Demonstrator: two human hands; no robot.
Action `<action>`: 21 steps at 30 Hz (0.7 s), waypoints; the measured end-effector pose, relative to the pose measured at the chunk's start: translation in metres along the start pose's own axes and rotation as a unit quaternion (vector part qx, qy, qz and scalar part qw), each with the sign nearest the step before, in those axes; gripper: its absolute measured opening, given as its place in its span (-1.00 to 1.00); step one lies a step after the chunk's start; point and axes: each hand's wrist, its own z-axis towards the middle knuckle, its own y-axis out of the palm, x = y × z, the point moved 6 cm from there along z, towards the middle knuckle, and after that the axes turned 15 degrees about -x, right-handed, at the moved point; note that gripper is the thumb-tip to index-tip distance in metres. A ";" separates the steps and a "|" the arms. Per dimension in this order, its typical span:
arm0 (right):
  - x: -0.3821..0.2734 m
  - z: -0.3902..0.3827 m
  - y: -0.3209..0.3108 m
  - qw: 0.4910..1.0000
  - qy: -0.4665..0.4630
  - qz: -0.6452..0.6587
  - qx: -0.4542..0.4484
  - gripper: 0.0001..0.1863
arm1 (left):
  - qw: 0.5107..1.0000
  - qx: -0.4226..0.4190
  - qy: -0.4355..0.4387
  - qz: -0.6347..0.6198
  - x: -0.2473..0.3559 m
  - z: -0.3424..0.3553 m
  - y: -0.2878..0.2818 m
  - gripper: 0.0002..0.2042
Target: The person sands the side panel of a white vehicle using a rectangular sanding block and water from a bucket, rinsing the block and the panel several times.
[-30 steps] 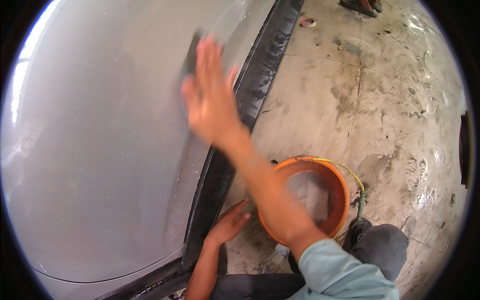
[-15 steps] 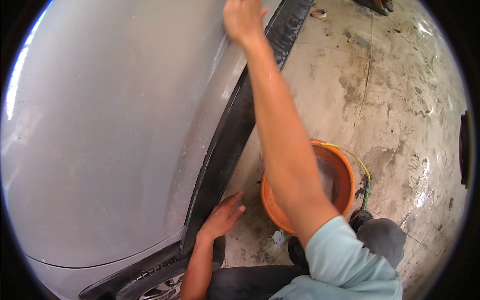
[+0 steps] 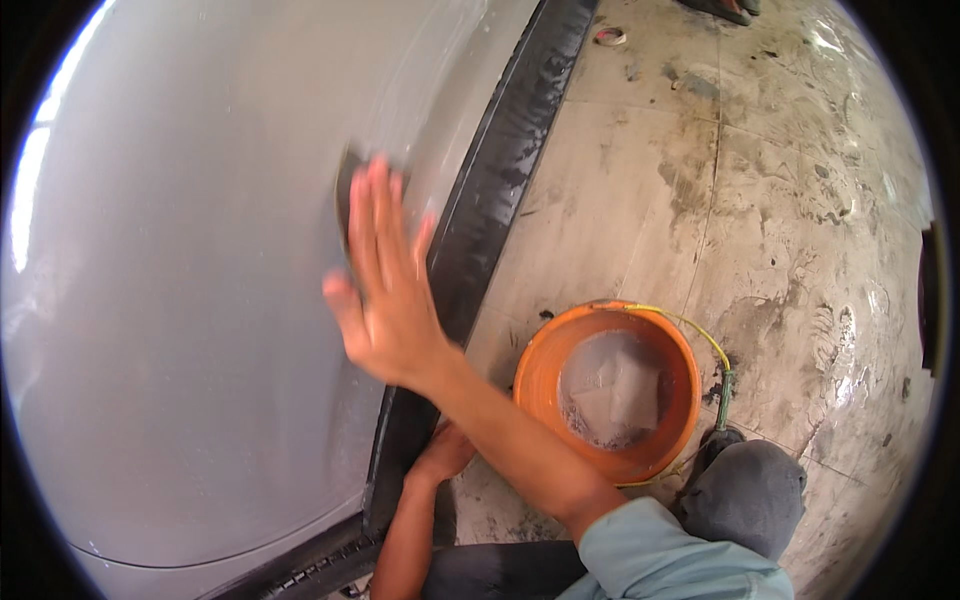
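Note:
My right hand (image 3: 385, 265), fingers straight and pressed close over a dark flat pad (image 3: 352, 175), holds it against the grey vehicle panel (image 3: 200, 300). A long black trim strip (image 3: 500, 150) runs along the panel's edge. My left hand (image 3: 440, 458) is low by that strip, behind my right forearm, with its fingertips hidden. Right of my forearm stands an orange bucket (image 3: 678, 400) holding cloudy, soapy water and a pale squarish piece (image 3: 630, 395); its yellow-and-green handle hangs over the right side.
A stained, partly wet tiled floor (image 3: 780, 220) lies to the right. A small ring-shaped item (image 3: 610, 36) and another person's foot (image 3: 725, 12) are at the top. My bent knee (image 3: 745, 495) is beside the bucket.
My right hand went up along the panel to the frame's top, then came back down and left with the pad. My left hand has slipped behind my right forearm at the trim.

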 end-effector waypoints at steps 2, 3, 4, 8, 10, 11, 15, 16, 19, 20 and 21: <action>0.015 0.030 -0.028 1.000 0.010 -0.027 0.011 -0.26 | 0.997 -0.001 -0.032 -0.076 0.011 -0.003 -0.001 -0.50; 0.026 0.048 -0.044 0.999 0.023 -0.036 0.014 -0.26 | 0.996 -0.014 -0.047 -0.072 0.008 -0.005 0.002 -0.51; 0.043 0.077 -0.070 0.998 0.028 -0.026 0.048 -0.27 | 0.994 -0.027 -0.059 -0.083 0.011 -0.005 0.003 -0.50; 0.050 0.085 -0.090 0.993 0.063 0.029 0.091 -0.28 | 0.987 -0.076 -0.086 -0.111 0.010 -0.005 0.006 -0.47; 0.021 0.036 -0.036 0.998 0.022 -0.013 0.053 -0.29 | 0.993 -0.055 -0.070 -0.074 -0.001 -0.001 0.003 -0.46; 0.011 0.023 -0.018 1.000 0.004 -0.012 0.029 -0.29 | 0.997 -0.025 -0.065 -0.040 -0.008 -0.009 0.005 -0.45; 0.068 0.109 -0.096 0.993 0.077 -0.035 0.087 -0.28 | 0.988 -0.059 -0.088 -0.112 0.017 -0.019 0.002 -0.42; 0.071 0.098 -0.093 0.992 0.075 -0.047 0.092 -0.28 | 0.987 -0.069 -0.080 -0.118 0.021 -0.019 0.005 -0.41; 0.056 0.053 -0.062 0.991 0.043 -0.071 0.101 -0.27 | 0.980 -0.095 -0.102 -0.141 0.011 -0.001 0.011 -0.40; 0.037 0.052 -0.045 0.993 0.014 -0.063 0.103 -0.26 | 0.984 -0.070 -0.038 -0.160 -0.011 0.000 0.019 -0.40; 0.014 0.057 -0.030 0.995 -0.005 -0.052 0.083 -0.26 | 0.984 -0.037 0.026 -0.171 -0.048 -0.002 0.035 -0.39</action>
